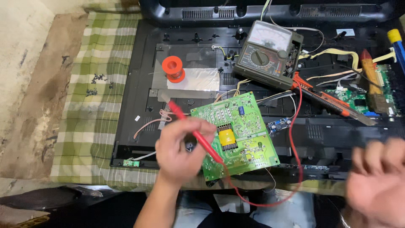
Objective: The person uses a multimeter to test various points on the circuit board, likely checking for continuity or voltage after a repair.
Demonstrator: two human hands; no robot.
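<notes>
Slim red plastic test probe (192, 128) is lying across the L hand (181, 152), fingers curled shut round it, tip pointing up-left, just beside green rectangular circuit board (249, 143) w/ yellow transformer. R hand (375, 181) is blurring at lower right, fingers loosely spread, holding nothing. Grey-green analogue multimeter (268, 52) is sitting behind the board.

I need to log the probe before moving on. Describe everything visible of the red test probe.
The red test probe is a slim red plastic stick, lying slanted from upper left to lower right. The left hand grips its middle, so that part is hidden. Its upper tip points toward the silver foil patch; its lower end crosses the green circuit board, where a thin red wire leaves it and loops away.
</notes>
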